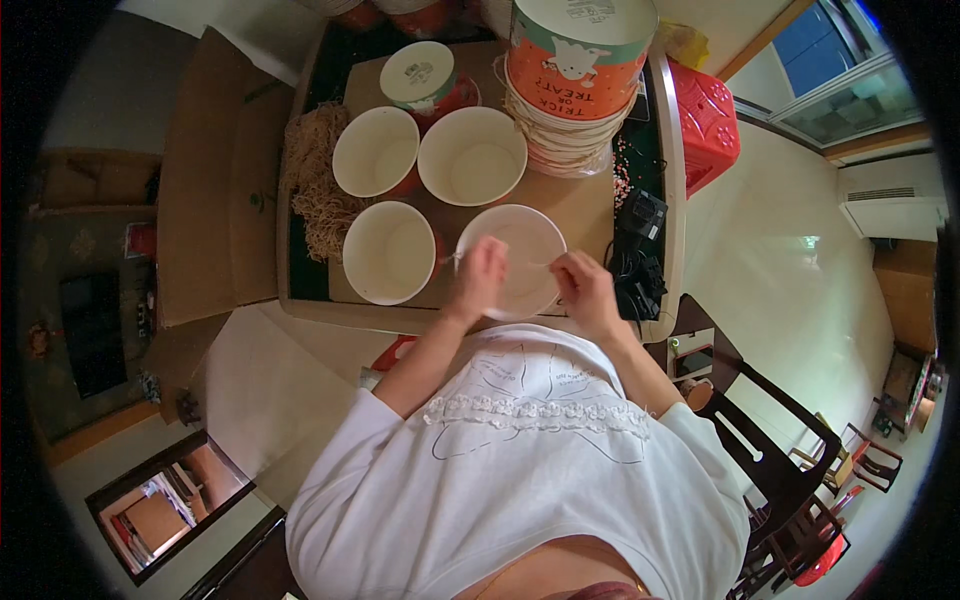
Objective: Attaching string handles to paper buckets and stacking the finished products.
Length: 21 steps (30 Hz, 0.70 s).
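A white-lined paper bucket (pixel 520 240) stands at the table's front edge, close to my body. Over its left side is my left hand (pixel 483 277), its fingers curled and smeared by motion; a small pale bit shows beside it, near the rim. At the bucket's right rim my right hand (pixel 588 290) is closed in a pinch, with what may be a thin strand at its fingertips, too fine to make out. Three more open paper buckets stand nearby: one to the left (pixel 390 253), one behind it (pixel 376 152) and one further right (pixel 472 156).
At the back right rises a tall stack of orange buckets (pixel 575 75) above many pale cord loops (pixel 570 140). An upturned bucket (pixel 418 75) stands further left. Tangled tan cords (pixel 318 180) lie by a cardboard box (pixel 215 190). Black adapters (pixel 640 250) sit right, near a red stool (pixel 705 125).
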Tool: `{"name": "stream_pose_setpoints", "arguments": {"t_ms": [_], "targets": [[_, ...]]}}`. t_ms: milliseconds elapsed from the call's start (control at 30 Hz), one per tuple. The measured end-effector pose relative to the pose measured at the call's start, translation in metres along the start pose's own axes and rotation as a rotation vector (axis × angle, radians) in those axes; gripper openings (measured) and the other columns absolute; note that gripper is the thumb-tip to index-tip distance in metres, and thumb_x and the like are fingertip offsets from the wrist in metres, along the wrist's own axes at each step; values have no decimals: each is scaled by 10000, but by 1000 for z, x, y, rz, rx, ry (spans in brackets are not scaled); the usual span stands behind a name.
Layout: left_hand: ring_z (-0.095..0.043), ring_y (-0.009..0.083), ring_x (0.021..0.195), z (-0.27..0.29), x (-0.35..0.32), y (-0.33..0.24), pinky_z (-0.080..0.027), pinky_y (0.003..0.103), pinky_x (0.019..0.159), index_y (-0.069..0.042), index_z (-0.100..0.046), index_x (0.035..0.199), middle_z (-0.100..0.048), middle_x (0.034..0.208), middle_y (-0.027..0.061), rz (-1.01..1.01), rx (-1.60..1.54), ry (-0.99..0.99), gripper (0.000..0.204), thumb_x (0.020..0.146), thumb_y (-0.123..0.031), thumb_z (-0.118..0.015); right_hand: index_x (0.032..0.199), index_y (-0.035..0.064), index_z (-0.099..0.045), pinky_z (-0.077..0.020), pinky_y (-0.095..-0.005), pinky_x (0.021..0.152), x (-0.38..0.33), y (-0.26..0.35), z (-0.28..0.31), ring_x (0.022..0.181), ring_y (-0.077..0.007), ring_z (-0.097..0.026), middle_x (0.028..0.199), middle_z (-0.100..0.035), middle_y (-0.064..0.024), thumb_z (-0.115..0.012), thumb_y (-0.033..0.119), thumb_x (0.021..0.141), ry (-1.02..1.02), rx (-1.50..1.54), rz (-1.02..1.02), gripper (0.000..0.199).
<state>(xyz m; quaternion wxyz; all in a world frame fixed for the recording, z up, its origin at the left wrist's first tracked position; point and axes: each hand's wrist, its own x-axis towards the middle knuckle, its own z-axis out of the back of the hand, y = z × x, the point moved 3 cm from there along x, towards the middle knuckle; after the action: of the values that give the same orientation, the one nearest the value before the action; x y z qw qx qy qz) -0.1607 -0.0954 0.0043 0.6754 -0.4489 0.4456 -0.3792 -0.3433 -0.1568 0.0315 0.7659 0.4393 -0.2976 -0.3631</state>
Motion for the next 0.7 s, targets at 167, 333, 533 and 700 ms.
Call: {"name": "stream_pose_setpoints", "arguments": {"t_ms": [167,333,533,700], "targets": [[-505,58,574,16,15,-10,-389,192,492,-69,-507,982,-558,816,5,-7,5,94,234,978,-284,-416,850,14,-574,-480,-338,617,10,1,9,708,-307,-596,784,-586,-151,-592,-9,795,-41,85,-43,62],[-557,86,628,-10,2,-20,-478,227,571,-28,-509,1137,-594,910,56,49,-39,236,281,916,-198,-544,868,5,-581,-485,-331,611,9,7,-1,693,-288,-603,795,-600,-150,-602,15,809,-21,95,-87,64],[-598,104,650,-17,-14,-24,-481,265,605,7,-630,840,-653,719,71,-19,127,183,115,816,-104,-647,915,41,-621,-489,-329,600,6,13,2,689,-272,-604,818,-618,-121,-631,51,803,71,55,-73,113],[-575,98,614,-17,-31,-40,-470,263,589,7,-621,834,-642,697,61,-3,86,177,115,811,-102,-650,854,79,-644,-472,-351,611,-2,12,4,698,-257,-587,820,-614,-74,-656,63,764,-11,-3,87,93]]}}
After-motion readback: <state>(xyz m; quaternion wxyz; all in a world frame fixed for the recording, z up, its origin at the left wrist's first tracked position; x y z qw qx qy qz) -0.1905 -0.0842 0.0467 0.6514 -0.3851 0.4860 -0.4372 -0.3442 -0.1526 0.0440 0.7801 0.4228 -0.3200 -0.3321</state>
